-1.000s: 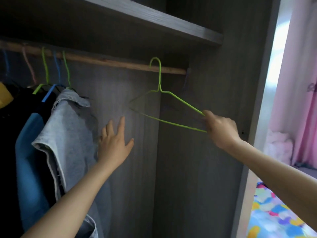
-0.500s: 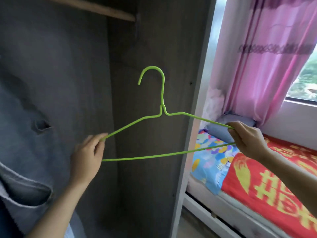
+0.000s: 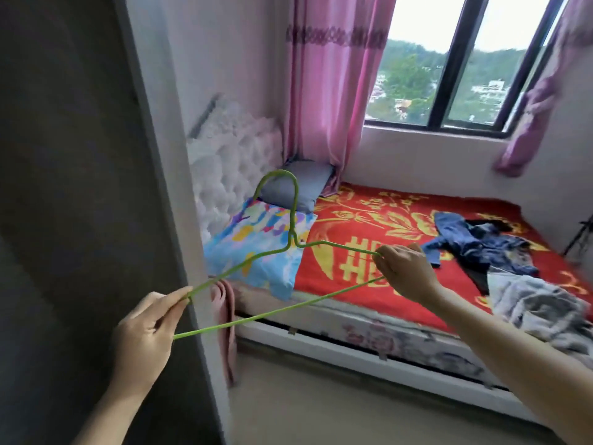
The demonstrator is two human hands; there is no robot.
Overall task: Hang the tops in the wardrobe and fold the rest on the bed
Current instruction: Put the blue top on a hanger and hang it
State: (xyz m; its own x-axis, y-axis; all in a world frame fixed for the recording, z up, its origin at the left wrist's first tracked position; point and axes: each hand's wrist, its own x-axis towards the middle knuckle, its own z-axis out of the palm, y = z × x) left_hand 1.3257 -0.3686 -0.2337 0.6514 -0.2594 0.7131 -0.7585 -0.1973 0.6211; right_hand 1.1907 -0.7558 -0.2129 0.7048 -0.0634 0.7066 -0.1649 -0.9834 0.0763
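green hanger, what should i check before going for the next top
1. Grip: ok, left hand pinches one end of the green hanger, right hand grips the other.
2. Hanger bare: ok, nothing hangs on it.
3. Clothes in sight: ok, blue clothes and a grey garment lie crumpled on the bed.
4. A hand free to pick up: not ok, both hold the hanger.
5. Which piece is a top: cannot tell.

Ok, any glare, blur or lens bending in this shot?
Head view: sky through the window is blown out; the wardrobe panel sits in shade; the wide lens bends the window frame and wardrobe edge; green hanger, left hand and right hand look sharp, the clothes pile slightly soft.
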